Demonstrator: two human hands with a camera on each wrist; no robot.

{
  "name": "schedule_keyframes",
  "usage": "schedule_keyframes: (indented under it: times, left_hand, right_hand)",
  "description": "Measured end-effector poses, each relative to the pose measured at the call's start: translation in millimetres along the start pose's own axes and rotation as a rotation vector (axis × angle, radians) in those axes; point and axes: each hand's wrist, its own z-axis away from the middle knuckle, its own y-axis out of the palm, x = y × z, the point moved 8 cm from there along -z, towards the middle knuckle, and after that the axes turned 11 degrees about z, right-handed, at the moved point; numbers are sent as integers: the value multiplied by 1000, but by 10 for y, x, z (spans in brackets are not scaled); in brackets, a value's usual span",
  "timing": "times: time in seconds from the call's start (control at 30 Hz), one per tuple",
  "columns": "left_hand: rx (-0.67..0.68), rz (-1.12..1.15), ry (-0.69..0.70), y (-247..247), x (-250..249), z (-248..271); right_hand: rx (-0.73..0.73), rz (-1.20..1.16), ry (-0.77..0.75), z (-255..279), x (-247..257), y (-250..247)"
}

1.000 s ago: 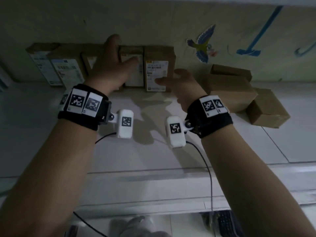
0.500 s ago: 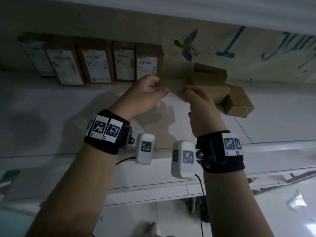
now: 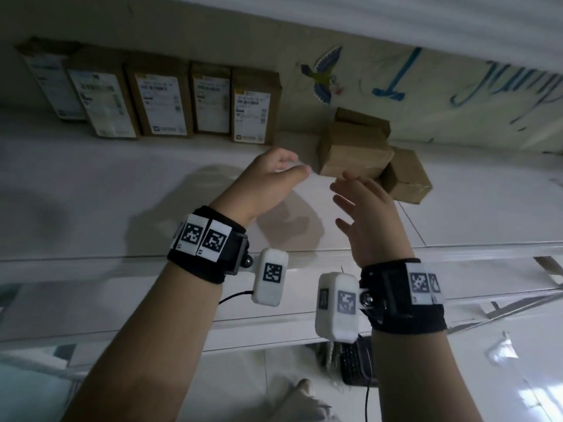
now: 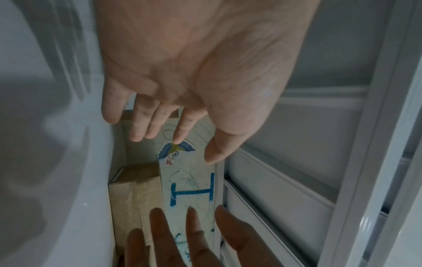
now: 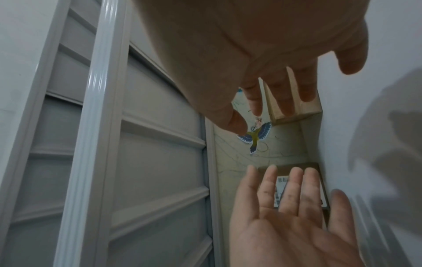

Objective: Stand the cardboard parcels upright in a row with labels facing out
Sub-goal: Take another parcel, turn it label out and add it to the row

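Both empty, the left hand (image 3: 271,175) and right hand (image 3: 362,214) hover with loose fingers before the unstood cardboard parcels (image 3: 353,150) heaped against the counter's (image 3: 122,193) back edge.

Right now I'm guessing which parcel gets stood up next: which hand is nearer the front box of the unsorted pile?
Right. The right hand reaches just below that front box; the left hand hovers further left.

Bare forearms, no sleeves — each wrist wears a black fabric band (image 3: 207,254) carrying 2 white square tags with black-and-white codes. A white camera pod (image 3: 270,277) with its own code tag hangs off each band on a ball joint — thin black cable trailing
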Motion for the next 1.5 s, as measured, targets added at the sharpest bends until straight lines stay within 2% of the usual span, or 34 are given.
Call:
schedule_keyframes:
  times: [0.13, 0.3, 0.37, 0.5, 0.7, 0.83, 0.97, 1.1, 1.17, 1.23, 1.37, 1.5]
  left_hand:
    - [0, -9, -29, 324, -55, -166]
    - [22, -134, -31, 717, -97, -480]
    - [7, -150, -51, 820, -99, -610]
    - [-96, -51, -92, 863, -69, -871]
    - [-268, 83, -106, 856, -8, -1089]
    - [-235, 130, -138, 956, 94, -1112]
    - [-171, 62, -17, 806, -14, -1078]
    - [-95, -274, 247, 588, -449, -921]
    - [-41, -243, 406, 575, -684, -770]
    - [48, -197, 501, 617, -840, -643]
    - [124, -288, 564, 633, -945, -492]
    - [75, -280, 610, 461, -991, -321]
  right_hand:
    - [-18, 9, 1, -249, -48, -326]
    - [14, 19, 0, -867, -92, -754]
    - [20, 74, -11, -1115, -130, -899]
    - [-32, -39, -21, -1471, -161, -1204]
    - [38, 1, -38, -1816, -126, -1330]
    - [110, -48, -29, -1888, -133, -1221]
    - [123, -46, -38, -1830, -134, -1127]
    - [69, -193, -24, -1704, -69, -999]
    - [95, -241, 18, -1622, -72, -799]
    - [163, -265, 58, -1533, -77, -573]
    - [311, -309, 135, -1311, -114, -127]
    - [372, -327, 158, -1161, -106, 98]
